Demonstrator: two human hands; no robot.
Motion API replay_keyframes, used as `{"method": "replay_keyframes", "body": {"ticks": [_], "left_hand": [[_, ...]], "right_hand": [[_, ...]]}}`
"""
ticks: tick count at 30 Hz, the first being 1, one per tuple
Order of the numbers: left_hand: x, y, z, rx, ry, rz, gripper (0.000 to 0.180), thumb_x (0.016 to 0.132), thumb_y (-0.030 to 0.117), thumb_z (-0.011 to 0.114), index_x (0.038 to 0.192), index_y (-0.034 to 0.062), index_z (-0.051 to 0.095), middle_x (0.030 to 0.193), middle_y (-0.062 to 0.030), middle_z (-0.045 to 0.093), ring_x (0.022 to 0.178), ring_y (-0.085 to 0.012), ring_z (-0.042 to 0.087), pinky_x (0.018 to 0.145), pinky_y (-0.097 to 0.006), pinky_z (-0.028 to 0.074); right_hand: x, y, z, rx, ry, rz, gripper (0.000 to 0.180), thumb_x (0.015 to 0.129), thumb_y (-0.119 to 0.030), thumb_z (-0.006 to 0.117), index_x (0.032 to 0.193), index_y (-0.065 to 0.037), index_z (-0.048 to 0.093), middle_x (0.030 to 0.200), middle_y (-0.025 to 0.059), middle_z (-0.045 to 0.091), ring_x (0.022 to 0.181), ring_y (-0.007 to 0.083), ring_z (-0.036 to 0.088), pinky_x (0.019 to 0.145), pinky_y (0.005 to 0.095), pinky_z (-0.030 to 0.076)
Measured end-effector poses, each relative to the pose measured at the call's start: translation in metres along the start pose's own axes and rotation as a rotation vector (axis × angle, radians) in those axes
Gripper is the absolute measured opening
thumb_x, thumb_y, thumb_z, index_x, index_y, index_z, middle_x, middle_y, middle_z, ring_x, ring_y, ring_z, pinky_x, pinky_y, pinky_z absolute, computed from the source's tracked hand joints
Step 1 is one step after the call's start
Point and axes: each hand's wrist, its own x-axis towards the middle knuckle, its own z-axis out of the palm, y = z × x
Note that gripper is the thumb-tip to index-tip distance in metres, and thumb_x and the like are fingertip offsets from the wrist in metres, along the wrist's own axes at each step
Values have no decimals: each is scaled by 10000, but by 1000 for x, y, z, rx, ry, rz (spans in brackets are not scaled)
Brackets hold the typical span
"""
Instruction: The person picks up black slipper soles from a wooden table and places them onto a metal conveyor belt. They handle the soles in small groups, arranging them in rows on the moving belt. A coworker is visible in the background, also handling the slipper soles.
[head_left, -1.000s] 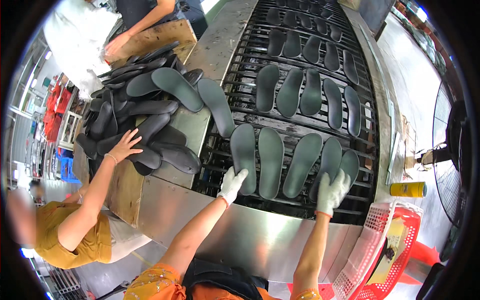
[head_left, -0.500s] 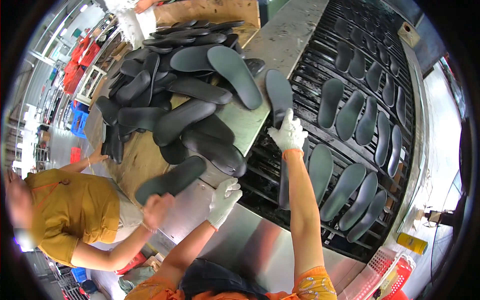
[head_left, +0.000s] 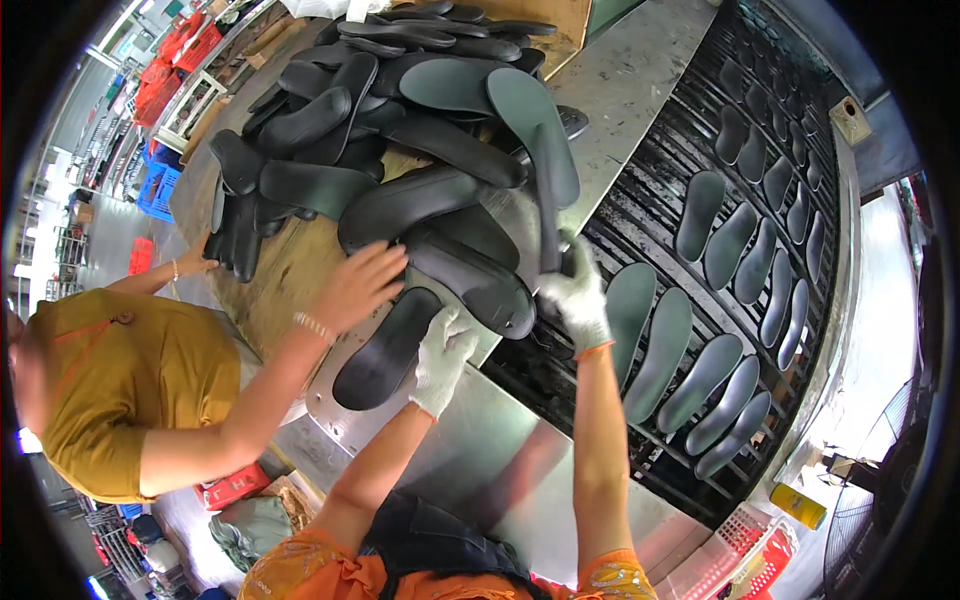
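Observation:
My right hand [head_left: 578,292], in a white glove, pinches the lower end of a dark insole [head_left: 547,200] at the border of the metal table and a black slatted rack [head_left: 545,375]. This insole stands nearly edge-on, in front of a greenish insole [head_left: 530,115]. My left hand [head_left: 445,362], also gloved, has its fingers curled at the right edge of a black insole [head_left: 385,355] lying on the table. Whether it grips that insole is hidden. Beyond lies a heap of black insoles [head_left: 440,150]. A co-worker's bare hand [head_left: 360,287] reaches to its near edge.
Rows of insoles [head_left: 700,215] lie along the rack on the right. A co-worker in a mustard shirt [head_left: 150,390] stands at the left. Near the lower right are a red and white plastic basket [head_left: 735,550], a yellow can [head_left: 798,506] and a fan [head_left: 880,480].
The co-worker's hand has left the near insole and moved to the heap. That insole has turned, and my left hand has come beside it. The insole in my right hand has tipped edge-on.

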Motion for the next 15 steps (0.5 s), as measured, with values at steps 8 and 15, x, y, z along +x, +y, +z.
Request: {"method": "replay_keyframes", "body": {"ticks": [8, 15], "left_hand": [[-6, 16, -8, -94, 47, -210, 736, 1004, 318, 653, 1569, 35, 277, 1365, -116, 520, 1259, -251, 566, 856, -400, 606], [-42, -10, -47, -474, -420, -292, 685, 978, 288, 645, 1556, 141, 307, 1311, -106, 579, 1046, -235, 667, 852, -469, 606]], "right_hand": [[-86, 13, 44, 705, -215, 252, 819, 638, -92, 707, 1416, 17, 475, 1198, 108, 643, 1067, 251, 647, 965, 353, 528], [-167, -3, 77, 341, -155, 379, 715, 752, -142, 761, 1398, 23, 505, 1240, 139, 668, 1085, 262, 671, 967, 370, 538]]}}
